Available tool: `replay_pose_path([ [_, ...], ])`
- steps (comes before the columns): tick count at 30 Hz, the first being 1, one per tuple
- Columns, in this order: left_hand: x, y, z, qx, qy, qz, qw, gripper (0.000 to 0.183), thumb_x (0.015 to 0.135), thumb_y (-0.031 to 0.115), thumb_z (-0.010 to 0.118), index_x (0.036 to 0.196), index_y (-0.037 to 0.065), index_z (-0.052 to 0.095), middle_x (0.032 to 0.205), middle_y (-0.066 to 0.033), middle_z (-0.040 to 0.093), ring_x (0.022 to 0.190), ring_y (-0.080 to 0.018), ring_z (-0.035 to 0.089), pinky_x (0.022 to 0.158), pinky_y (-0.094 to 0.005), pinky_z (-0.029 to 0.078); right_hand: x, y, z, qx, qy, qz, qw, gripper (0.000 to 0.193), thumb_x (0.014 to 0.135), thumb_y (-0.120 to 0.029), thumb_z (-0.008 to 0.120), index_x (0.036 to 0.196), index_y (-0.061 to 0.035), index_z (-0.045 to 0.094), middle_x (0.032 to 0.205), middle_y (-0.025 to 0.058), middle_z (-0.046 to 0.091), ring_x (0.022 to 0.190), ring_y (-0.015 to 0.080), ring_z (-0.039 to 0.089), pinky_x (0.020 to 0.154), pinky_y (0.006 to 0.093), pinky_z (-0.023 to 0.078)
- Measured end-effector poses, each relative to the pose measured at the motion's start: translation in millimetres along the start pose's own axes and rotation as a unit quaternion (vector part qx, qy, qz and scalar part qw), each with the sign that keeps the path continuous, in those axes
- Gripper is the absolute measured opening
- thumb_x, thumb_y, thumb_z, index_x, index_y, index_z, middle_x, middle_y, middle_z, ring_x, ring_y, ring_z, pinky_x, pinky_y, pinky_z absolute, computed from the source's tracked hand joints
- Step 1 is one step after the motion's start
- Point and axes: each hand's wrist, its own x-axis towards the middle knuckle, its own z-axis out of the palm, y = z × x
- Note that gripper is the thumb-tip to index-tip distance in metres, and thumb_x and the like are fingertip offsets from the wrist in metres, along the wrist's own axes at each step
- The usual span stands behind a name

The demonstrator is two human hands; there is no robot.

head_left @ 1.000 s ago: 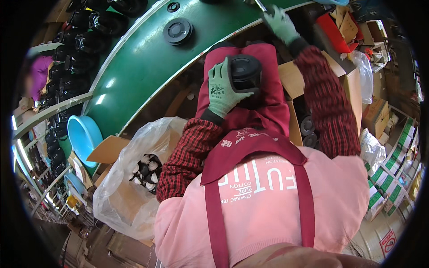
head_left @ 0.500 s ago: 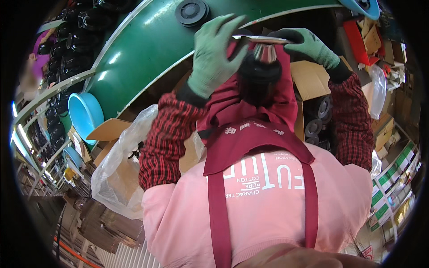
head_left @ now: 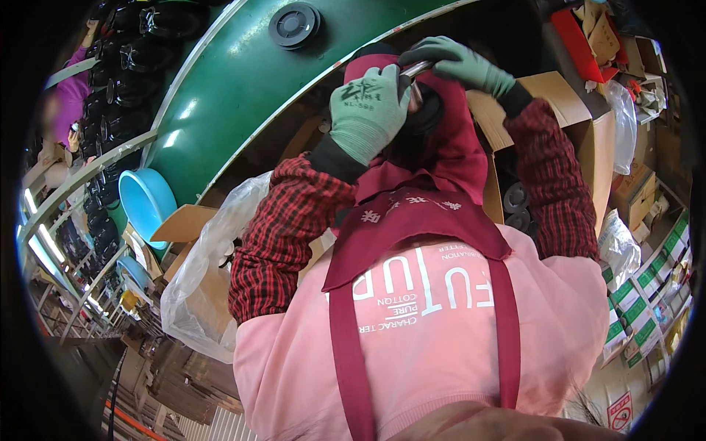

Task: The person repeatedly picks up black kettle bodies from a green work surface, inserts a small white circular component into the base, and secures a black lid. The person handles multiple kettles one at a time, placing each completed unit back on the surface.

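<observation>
My left hand [head_left: 368, 110], in a pale green glove, is closed at the left edge of a shiny metal-rimmed part [head_left: 418, 70]. My right hand [head_left: 462, 65], gloved in green with dark fingertips, grips the far right side of the same part. Seen edge-on and tilted, its face is hidden from me. Just under the rim is a shiny metal cone [head_left: 416, 98], partly behind my left hand. Below the cone, a black rounded piece [head_left: 424, 123] lies against my dark red apron [head_left: 463, 158]; I cannot tell whether it is joined to the metal.
A black round disc [head_left: 294, 26] rests on the green worktop [head_left: 220, 92]. Left of me are a blue basin [head_left: 145, 202] and a plastic-lined carton [head_left: 195, 287]. An open carton [head_left: 555, 95] at my right holds black round parts [head_left: 516, 197]. Farther right is a red box [head_left: 577, 48].
The metal-rimmed part has gone from nearly level to slanted, its right end higher. My left hand has moved right and down with its fingers closing; my right hand has shifted left.
</observation>
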Motion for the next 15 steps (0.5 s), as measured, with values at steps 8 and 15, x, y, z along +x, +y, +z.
replay_pose_path([
  [8, 2, -26, 1, -0.131, -0.024, 0.078, 0.988, 0.029, 0.096, 0.034, 0.063, 0.116, 0.014, 0.070, 0.104, -0.0122, 0.072, 0.092, -0.0317, 0.072, 0.081, -0.0406, 0.055, -15, -4, 49, 0.403, 0.164, -0.035, 0.900, 0.038, 0.104, -0.024, 0.057, 0.132, 0.0012, 0.062, 0.100, 0.0036, 0.071, 0.092, 0.0182, 0.067, 0.085, 0.0322, 0.054],
  [15, 104, -25, 59, -0.589, -0.119, 0.148, 0.786, 0.050, 0.104, 0.037, 0.058, 0.134, -0.003, 0.058, 0.120, -0.0148, 0.068, 0.105, -0.0224, 0.063, 0.091, -0.0358, 0.050, -7, -181, 95, -0.126, 0.056, -0.008, 0.990, 0.014, 0.088, -0.032, 0.072, 0.096, -0.0207, 0.074, 0.079, 0.0019, 0.069, 0.079, 0.0185, 0.063, 0.095, 0.0358, 0.043],
])
